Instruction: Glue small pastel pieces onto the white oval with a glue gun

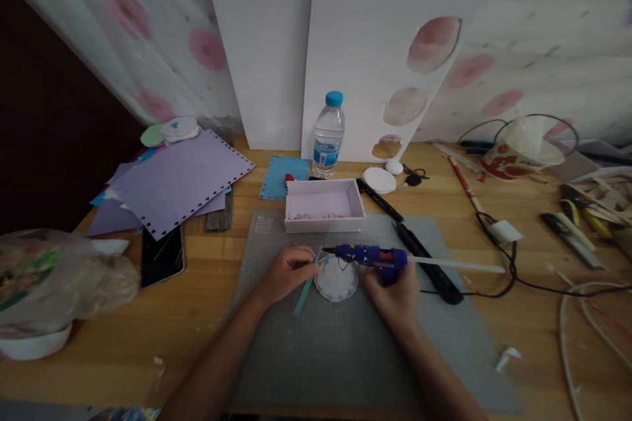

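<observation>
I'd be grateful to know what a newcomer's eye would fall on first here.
The eye would probably fall first on the dark blue glue gun in the person's right grip, above the gray mat. Next might come the blue-capped bottle standing behind the pink box, before the tall white panel with its round holes.

Glue gun (368,254), frame centre: dark blue, white marks. Strip (305,294): teal. Disc (336,281), below centre: white, blue-patched rim. Mat (320,358): grey. Box (323,226): pale pink. Curtain (170,6), upper left: white, pink circles. Sheet (182,177), left: lavender, dark edge marks.
</observation>
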### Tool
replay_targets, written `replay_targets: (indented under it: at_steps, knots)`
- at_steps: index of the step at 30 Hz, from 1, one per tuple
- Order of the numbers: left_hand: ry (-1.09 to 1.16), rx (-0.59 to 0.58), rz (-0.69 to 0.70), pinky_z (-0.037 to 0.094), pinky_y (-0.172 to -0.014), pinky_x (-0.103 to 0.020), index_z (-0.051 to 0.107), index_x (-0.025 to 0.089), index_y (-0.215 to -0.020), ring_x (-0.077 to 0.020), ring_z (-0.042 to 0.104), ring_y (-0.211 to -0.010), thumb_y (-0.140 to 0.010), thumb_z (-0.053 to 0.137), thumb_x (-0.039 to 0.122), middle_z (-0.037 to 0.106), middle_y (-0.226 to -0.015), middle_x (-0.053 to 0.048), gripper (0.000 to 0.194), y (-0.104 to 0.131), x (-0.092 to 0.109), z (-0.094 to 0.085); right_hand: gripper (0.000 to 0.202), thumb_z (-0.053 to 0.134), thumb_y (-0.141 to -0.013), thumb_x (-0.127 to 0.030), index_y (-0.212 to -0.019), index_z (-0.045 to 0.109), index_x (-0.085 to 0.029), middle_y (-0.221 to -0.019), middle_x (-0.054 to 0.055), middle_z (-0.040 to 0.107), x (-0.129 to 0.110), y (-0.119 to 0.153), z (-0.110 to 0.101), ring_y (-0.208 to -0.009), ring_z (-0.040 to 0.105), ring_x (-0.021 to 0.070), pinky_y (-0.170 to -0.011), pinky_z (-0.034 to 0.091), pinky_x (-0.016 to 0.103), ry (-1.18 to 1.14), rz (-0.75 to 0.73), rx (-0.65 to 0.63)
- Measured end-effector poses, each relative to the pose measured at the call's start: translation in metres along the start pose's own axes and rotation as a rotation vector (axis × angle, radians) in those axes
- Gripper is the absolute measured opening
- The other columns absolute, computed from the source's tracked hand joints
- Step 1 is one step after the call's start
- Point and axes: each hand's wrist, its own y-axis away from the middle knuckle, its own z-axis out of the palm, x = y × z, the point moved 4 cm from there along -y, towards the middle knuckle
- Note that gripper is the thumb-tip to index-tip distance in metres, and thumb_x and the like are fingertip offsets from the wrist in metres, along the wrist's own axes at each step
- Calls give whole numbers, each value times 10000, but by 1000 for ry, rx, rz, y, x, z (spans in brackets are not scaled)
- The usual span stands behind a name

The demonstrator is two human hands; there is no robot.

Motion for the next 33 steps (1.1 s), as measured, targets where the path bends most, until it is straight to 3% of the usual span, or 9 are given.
replay_targets:
  at_steps: [25, 33]
  knots:
    - [-5, -5, -2, 379, -645, -247, 552, 145, -531, -140, 509, -681, -796, 570, 223, 509, -636, -9, 277, 0, 2, -1, 383, 639, -648, -412, -955, 520, -215, -678, 7, 629, 1, 0, -1, -578, 597, 225, -548, 442, 319, 64, -42, -17]
    - [21, -3, 1, 374, -647, -251, 559, 142, -536, -138, 509, -678, -792, 573, 222, 511, -644, -7, 268, 0, -2, -2, 428, 719, -629, -436, -927, 528, -194, -716, 15, 622, -3, -1, -8, -569, 582, 191, -555, 475, 323, -207, -12, 95]
